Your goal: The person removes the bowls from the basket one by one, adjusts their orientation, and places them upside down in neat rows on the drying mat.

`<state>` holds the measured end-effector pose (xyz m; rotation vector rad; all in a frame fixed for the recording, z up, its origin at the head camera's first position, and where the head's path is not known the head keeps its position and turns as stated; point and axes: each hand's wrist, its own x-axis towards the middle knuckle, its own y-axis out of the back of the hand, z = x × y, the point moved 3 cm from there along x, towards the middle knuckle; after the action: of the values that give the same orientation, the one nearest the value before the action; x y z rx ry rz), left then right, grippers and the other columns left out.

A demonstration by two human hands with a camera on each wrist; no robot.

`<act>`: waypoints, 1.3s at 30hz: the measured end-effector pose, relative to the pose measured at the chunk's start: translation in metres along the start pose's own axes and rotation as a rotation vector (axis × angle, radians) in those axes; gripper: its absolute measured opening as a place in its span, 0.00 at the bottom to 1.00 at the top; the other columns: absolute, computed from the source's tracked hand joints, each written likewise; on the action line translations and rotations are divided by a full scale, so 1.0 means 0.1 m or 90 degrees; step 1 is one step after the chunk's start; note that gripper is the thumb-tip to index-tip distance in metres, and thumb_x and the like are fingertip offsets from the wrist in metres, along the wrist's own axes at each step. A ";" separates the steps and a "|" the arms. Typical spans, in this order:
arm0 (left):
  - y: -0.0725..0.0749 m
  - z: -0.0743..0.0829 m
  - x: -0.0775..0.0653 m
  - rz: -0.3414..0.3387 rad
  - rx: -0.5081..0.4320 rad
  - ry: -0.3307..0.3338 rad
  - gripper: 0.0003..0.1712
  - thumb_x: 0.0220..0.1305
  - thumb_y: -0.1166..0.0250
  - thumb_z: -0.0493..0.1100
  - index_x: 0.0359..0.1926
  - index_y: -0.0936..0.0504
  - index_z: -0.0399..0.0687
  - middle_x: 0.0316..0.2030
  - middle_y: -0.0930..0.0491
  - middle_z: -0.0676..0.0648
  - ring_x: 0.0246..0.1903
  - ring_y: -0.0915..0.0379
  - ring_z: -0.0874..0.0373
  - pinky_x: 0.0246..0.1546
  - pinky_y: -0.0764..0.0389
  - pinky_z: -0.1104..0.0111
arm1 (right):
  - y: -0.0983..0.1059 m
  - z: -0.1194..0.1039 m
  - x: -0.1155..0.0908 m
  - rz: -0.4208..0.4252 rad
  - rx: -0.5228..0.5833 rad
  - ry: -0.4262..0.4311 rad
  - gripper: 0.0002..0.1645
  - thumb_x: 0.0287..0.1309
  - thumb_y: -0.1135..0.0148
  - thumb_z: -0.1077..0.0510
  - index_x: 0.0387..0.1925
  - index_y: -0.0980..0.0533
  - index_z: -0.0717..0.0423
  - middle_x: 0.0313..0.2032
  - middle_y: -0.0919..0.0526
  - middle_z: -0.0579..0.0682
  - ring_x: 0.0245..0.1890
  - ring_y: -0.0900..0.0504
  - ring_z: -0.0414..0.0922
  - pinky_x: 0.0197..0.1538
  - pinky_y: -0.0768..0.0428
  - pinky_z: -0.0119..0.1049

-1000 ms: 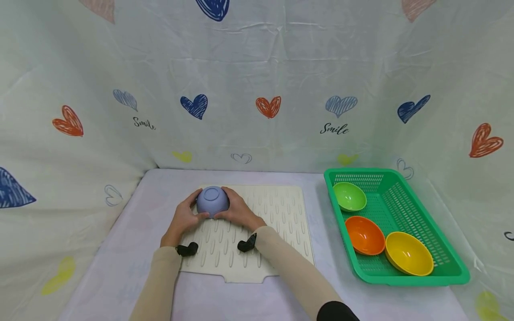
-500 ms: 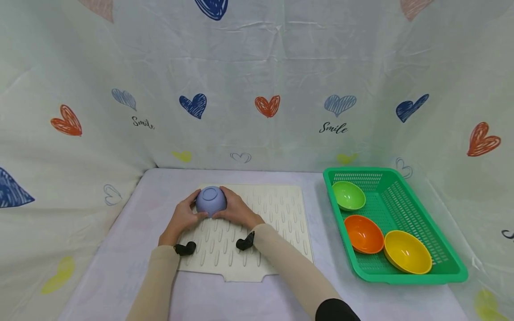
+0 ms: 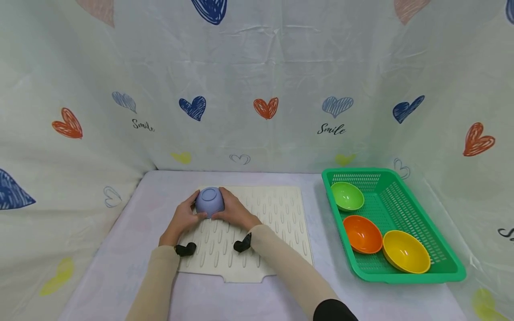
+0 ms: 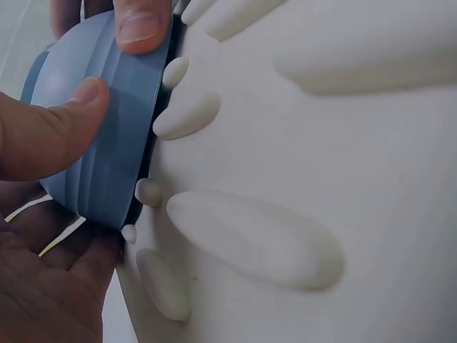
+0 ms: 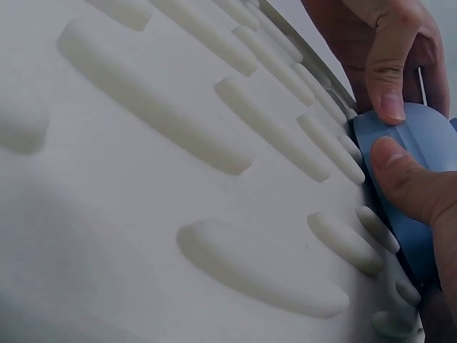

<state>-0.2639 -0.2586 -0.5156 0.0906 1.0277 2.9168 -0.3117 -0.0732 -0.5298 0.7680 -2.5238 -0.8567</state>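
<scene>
A blue bowl (image 3: 209, 201) is turned upside down at the far left of a cream drying mat (image 3: 265, 240) with raised ridges. My left hand (image 3: 185, 218) grips its left side, thumb at the front and fingers round the back. From the right, my right hand (image 3: 237, 210) holds it the same way. In the left wrist view the rim of the bowl (image 4: 107, 121) lies right at the ridges, a thumb pressed on its side. The right wrist view shows both thumbs on the bowl (image 5: 410, 136), rim down against the mat.
On the right stands a green perforated basket (image 3: 405, 278). In it lie a green bowl (image 3: 347, 196), an orange bowl (image 3: 363, 234) and a yellow bowl (image 3: 406, 252). A white cloth (image 3: 221, 303) covers the table, and a heart-print curtain (image 3: 297, 80) rises behind and at both sides.
Both hands keep their hold on the upturned blue bowl, which stays nearly in place on the mat. The whole head view shifts slightly.
</scene>
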 end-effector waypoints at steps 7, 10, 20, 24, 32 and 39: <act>-0.02 -0.02 -0.01 0.009 -0.008 0.010 0.51 0.63 0.31 0.32 0.80 0.50 0.33 0.75 0.45 0.23 0.72 0.42 0.28 0.73 0.36 0.42 | -0.02 -0.03 -0.01 -0.005 -0.011 -0.004 0.62 0.58 0.23 0.49 0.80 0.52 0.65 0.77 0.40 0.59 0.76 0.36 0.52 0.76 0.31 0.43; -0.02 -0.01 -0.02 0.011 -0.001 0.007 0.51 0.64 0.31 0.32 0.80 0.51 0.32 0.75 0.46 0.22 0.72 0.43 0.27 0.72 0.37 0.41 | -0.01 -0.05 -0.01 -0.009 -0.018 0.001 0.61 0.59 0.24 0.50 0.80 0.52 0.66 0.78 0.41 0.60 0.77 0.36 0.52 0.76 0.31 0.43; -0.02 -0.03 -0.04 0.000 -0.005 0.023 0.52 0.65 0.33 0.32 0.81 0.54 0.34 0.77 0.49 0.24 0.74 0.46 0.29 0.75 0.40 0.44 | 0.00 -0.07 -0.02 -0.020 -0.030 0.009 0.61 0.60 0.24 0.51 0.79 0.52 0.67 0.77 0.41 0.62 0.77 0.36 0.54 0.77 0.32 0.44; -0.02 -0.04 -0.04 0.006 0.007 -0.001 0.51 0.66 0.33 0.34 0.81 0.54 0.34 0.76 0.48 0.24 0.74 0.45 0.30 0.75 0.40 0.43 | 0.00 -0.07 -0.02 -0.012 -0.042 0.011 0.62 0.59 0.24 0.50 0.79 0.52 0.67 0.77 0.40 0.61 0.76 0.36 0.53 0.77 0.33 0.43; -0.02 0.02 -0.10 0.025 0.049 -0.056 0.54 0.66 0.30 0.42 0.80 0.54 0.31 0.76 0.47 0.24 0.71 0.40 0.27 0.71 0.35 0.39 | 0.11 -0.06 -0.11 -0.030 -0.024 -0.030 0.65 0.59 0.24 0.49 0.82 0.57 0.61 0.80 0.48 0.60 0.79 0.42 0.52 0.79 0.38 0.44; 0.07 0.10 -0.12 0.026 0.083 -0.041 0.57 0.67 0.31 0.52 0.82 0.56 0.38 0.78 0.49 0.26 0.72 0.43 0.26 0.68 0.31 0.36 | 0.35 -0.07 -0.25 -0.051 -0.084 -0.020 0.65 0.61 0.27 0.44 0.83 0.59 0.57 0.81 0.50 0.59 0.81 0.46 0.52 0.79 0.37 0.47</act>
<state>-0.2511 -0.2589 -0.5041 0.2103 1.2176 2.8590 -0.3019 -0.0381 -0.5060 0.8222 -2.4479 -1.0581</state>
